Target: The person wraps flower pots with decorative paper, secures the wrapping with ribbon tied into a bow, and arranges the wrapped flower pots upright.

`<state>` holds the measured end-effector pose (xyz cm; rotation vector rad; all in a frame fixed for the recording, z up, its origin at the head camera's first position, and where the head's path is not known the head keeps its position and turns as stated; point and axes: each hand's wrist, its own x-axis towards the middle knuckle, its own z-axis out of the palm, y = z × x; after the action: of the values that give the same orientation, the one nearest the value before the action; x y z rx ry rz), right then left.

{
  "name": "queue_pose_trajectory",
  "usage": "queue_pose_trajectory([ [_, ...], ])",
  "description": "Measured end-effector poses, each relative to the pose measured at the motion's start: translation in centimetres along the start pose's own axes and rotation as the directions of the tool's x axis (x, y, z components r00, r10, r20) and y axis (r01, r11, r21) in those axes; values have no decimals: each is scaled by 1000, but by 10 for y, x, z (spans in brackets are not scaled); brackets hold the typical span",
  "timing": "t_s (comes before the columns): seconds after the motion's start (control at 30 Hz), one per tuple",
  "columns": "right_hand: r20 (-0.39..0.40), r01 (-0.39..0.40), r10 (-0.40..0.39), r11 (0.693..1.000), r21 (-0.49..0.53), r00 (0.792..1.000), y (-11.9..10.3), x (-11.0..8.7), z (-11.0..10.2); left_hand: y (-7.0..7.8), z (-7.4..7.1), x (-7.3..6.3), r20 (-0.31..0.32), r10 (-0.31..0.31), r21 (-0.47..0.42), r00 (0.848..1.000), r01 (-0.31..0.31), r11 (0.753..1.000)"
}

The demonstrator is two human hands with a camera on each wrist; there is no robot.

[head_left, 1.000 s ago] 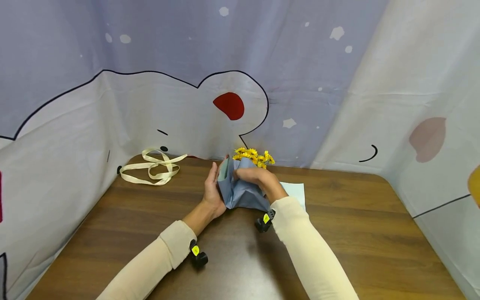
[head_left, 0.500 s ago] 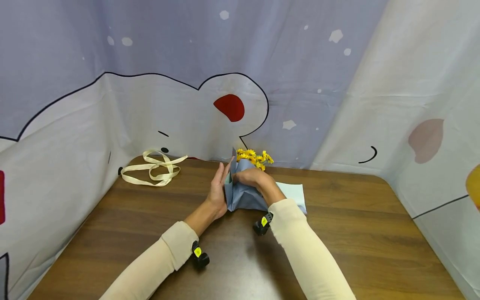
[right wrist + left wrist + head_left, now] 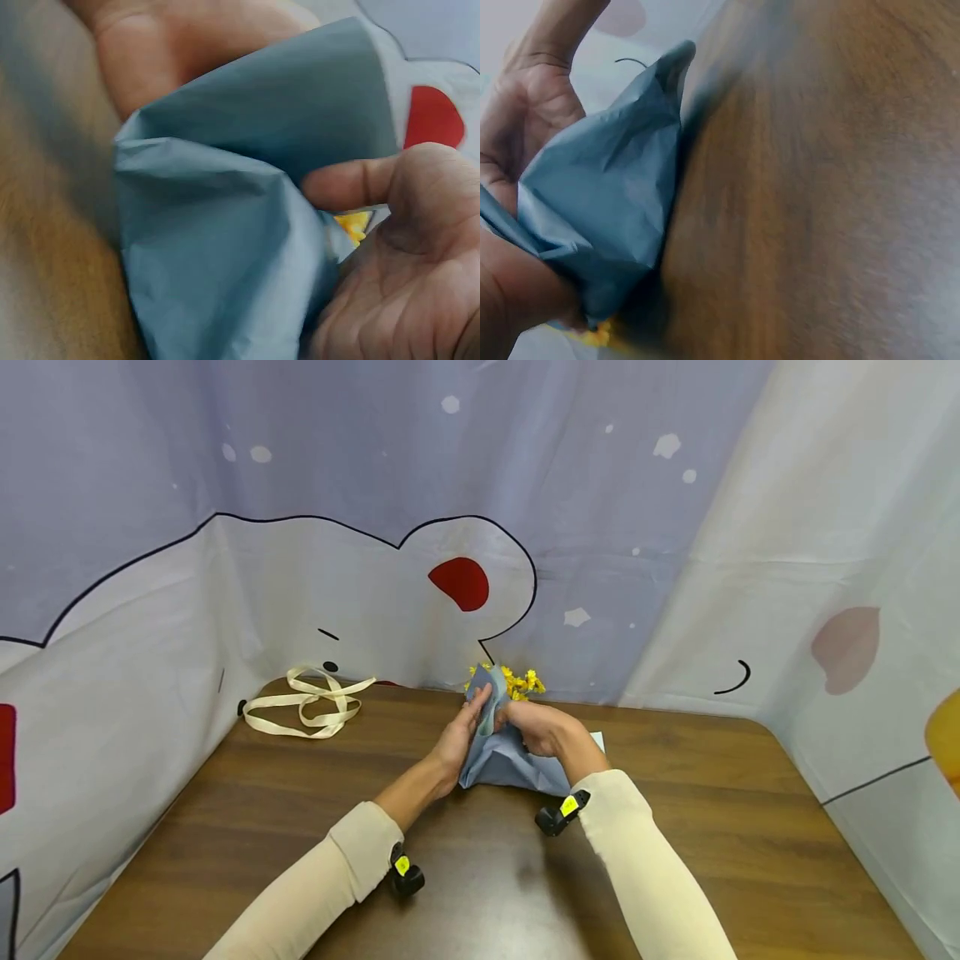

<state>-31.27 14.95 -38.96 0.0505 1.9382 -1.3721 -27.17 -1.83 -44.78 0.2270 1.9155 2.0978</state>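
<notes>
Blue-grey wrapping paper (image 3: 510, 764) is gathered around a bunch of yellow flowers (image 3: 532, 682), whose heads show beyond its far end. My left hand (image 3: 454, 739) lies along the paper's left side, fingers straight against a raised flap. From the right, my right hand (image 3: 546, 727) grips the paper's folded edge. In the right wrist view, the right thumb presses inside the fold, while the other fingers of that hand (image 3: 420, 277) are hidden behind the paper. The left wrist view shows the crumpled paper (image 3: 600, 195) between both hands. Flower stems are covered.
A cream ribbon (image 3: 322, 725) lies in loose loops at the table's back left. Under the right forearm, a pale corner of sheet (image 3: 597, 740) sticks out. A printed curtain (image 3: 360, 593) hangs right behind the wooden table (image 3: 712, 827).
The left hand has pushed its flap of paper up and rightward, over toward the flowers. The right hand has shifted slightly right, and now less of the pale sheet shows.
</notes>
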Motion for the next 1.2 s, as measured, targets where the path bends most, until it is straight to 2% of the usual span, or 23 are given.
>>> queue_pose_trajectory([
  [0.07,-26,4,-6,997,-72,1000,2,-3,-5,2,4,1,-7,-12,100,1000,12,995],
  [0.13,-76,-4,-8,987,-159,997,4,-6,-11,3,7,0,-12,-19,199,1000,21,980],
  [0.23,-170,-41,-4,964,-262,985,8,-10,-19,5,13,0,-28,-3,331,1000,12,943],
  [0.3,-209,-64,-4,947,-315,978,9,-12,-22,6,18,1,-46,10,415,999,10,910],
  [0.4,-263,-60,-50,917,-394,964,6,-19,-19,8,24,2,-77,32,494,996,10,869],
  [0.5,-293,-18,-129,893,-449,947,5,-24,-12,9,25,2,-95,51,521,994,6,854],
  [0.57,-283,21,-156,903,-429,946,7,-27,-9,8,24,2,-99,51,518,994,7,855],
  [0.63,-244,63,-168,920,-388,955,10,-29,-8,8,23,1,-98,49,509,994,8,861],
  [0.8,-148,111,-143,972,-205,979,18,-38,-16,5,20,2,-104,56,503,993,4,864],
  [0.9,-115,112,-121,991,-79,986,23,-39,-23,2,20,3,-104,85,545,991,-14,838],
  [1.03,-94,106,-100,992,65,991,30,-34,-31,-2,22,3,-100,115,615,988,-29,788],
  [1.1,-119,119,-111,991,65,987,31,-32,-30,-1,24,2,-98,120,652,988,-28,758],
  [1.2,-198,156,-164,986,-55,966,28,-27,-24,1,28,1,-85,131,705,988,-33,708],
])
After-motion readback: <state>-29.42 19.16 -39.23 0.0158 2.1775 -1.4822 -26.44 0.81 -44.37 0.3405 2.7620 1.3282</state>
